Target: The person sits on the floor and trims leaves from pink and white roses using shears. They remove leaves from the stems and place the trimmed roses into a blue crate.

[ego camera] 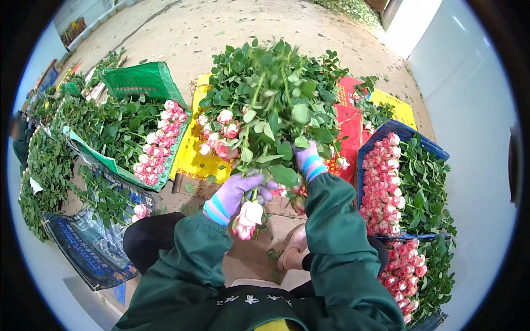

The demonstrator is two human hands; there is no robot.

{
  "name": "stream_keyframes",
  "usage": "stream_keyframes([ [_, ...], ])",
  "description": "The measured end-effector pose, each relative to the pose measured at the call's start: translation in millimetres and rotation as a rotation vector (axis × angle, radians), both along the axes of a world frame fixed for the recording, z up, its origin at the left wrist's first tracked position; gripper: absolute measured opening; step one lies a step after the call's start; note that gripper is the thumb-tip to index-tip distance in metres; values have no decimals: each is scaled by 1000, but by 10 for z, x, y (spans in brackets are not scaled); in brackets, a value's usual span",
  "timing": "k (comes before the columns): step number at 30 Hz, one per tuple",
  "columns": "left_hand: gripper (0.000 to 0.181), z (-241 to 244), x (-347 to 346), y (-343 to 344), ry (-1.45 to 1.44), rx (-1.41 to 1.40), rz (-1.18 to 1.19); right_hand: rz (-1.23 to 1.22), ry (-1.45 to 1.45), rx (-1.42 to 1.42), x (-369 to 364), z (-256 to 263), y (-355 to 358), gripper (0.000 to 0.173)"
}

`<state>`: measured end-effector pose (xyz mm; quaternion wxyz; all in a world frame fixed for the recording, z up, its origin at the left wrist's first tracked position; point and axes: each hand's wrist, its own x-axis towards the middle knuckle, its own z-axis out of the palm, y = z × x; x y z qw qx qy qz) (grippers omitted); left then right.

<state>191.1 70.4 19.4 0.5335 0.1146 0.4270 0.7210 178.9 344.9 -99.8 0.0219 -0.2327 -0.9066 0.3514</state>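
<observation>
My left hand (237,194), in a lilac glove with blue bands, is closed round rose stems. White roses with pink edges (249,219) hang below its fingers, heads towards me. My right hand (308,159), gloved alike, is among leafy stems beyond and to the right; leaves cover its fingers, so its grip cannot be told. Part of the foliage is blurred. Beneath lies a heap of leafy rose stems (232,89), with pink and white blooms (221,145) on its left side, over a yellow printed sack (194,153) and a red one (348,132).
Roses lie in a green sack (136,82) at left and in blue sacks (422,138) at right. A dark blue sheet (83,248) holds a few more. Leaves litter the concrete floor (174,37). A person (20,140) is at the far left edge.
</observation>
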Motion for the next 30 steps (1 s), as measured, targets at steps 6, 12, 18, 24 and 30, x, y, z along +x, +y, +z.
stream_keyframes([
  [6, 30, 502, 283, -549, -318, 112, 17, -358, 445, -855, 143, -268, -133, 37],
  [12, 25, 1024, 401, -1248, 95, -197, 225, -552, 266, -683, 258, 610, -389, 31],
  [18, 38, 1072, 583, -2348, 208, -390, 382, -498, 442, -677, 94, 232, -190, 31],
  [24, 46, 975, 469, -1967, 115, -307, 389, -257, 620, -542, -328, 519, -219, 34],
  [30, 34, 402, 327, -1181, 108, -14, 196, -310, 178, 125, -201, 1397, -350, 70],
])
